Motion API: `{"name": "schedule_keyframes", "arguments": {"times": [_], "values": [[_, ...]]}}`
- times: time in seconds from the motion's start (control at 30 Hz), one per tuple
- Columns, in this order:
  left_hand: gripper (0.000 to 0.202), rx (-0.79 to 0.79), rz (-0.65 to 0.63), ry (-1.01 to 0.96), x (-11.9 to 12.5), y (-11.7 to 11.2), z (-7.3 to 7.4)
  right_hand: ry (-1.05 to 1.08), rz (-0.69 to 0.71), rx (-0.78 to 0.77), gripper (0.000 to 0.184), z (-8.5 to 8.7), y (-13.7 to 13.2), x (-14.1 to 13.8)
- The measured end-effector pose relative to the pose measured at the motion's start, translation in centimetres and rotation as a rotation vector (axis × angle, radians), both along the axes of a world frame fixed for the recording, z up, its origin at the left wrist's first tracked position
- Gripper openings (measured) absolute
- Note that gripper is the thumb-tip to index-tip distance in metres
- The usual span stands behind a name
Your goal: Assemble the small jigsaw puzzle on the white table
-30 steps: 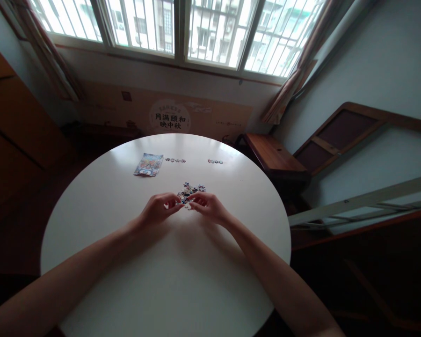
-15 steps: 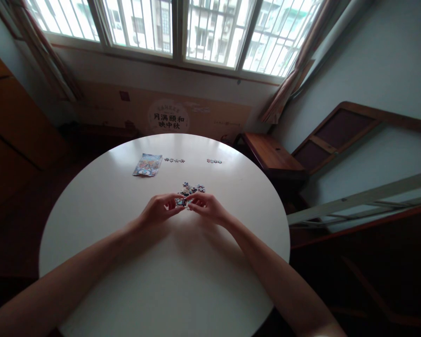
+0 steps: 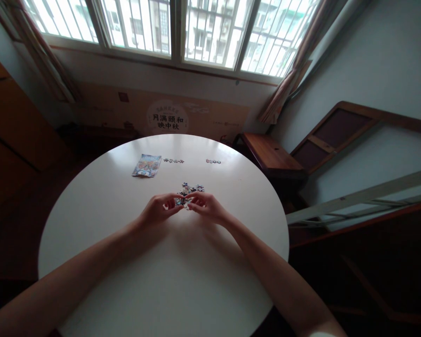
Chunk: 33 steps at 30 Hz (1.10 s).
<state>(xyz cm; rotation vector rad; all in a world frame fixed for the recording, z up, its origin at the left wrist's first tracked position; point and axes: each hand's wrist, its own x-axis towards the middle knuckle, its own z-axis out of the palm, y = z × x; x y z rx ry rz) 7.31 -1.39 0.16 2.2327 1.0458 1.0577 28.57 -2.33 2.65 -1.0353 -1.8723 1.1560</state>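
Observation:
On the round white table point(image 3: 161, 281) my two hands meet at the middle. My left hand point(image 3: 158, 209) has its fingers curled and pinched on small jigsaw pieces point(image 3: 180, 201). My right hand point(image 3: 206, 206) is closed too, its fingertips pinching the same pieces from the right. Just beyond the fingers lies a small heap of loose jigsaw pieces point(image 3: 191, 189). The pieces between my fingertips are too small to see in detail.
A colourful picture card point(image 3: 146, 165) lies at the far left of the table. Two short rows of joined pieces point(image 3: 173, 160) point(image 3: 213, 161) lie near the far edge. A wooden bench point(image 3: 272, 159) stands to the right, under the barred windows.
My hands have stayed together at the heap, with only slight finger movement on the pieces. The view has shifted a little.

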Motion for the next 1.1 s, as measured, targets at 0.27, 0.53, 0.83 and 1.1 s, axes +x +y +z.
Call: {"name": "schedule_keyframes", "arguments": {"times": [0.27, 0.53, 0.83, 1.1], "values": [[0.031, -0.032, 0.084, -0.04, 0.09, 0.08, 0.13, 0.022, 0.009, 0.005, 0.035, 0.1, -0.08, 0.08], [0.022, 0.01, 0.1, -0.061, 0.1, -0.03, 0.51, 0.024, 0.001, -0.013, 0.035, -0.06, 0.04, 0.13], [0.019, 0.018, 0.079, -0.026, 0.07, -0.03, 0.37, 0.033, 0.002, -0.023, 0.033, -0.07, 0.08, 0.15], [0.023, 0.017, 0.105, -0.021, 0.04, 0.24, 0.22, 0.017, 0.007, -0.013, 0.034, 0.4, -0.08, 0.06]]}}
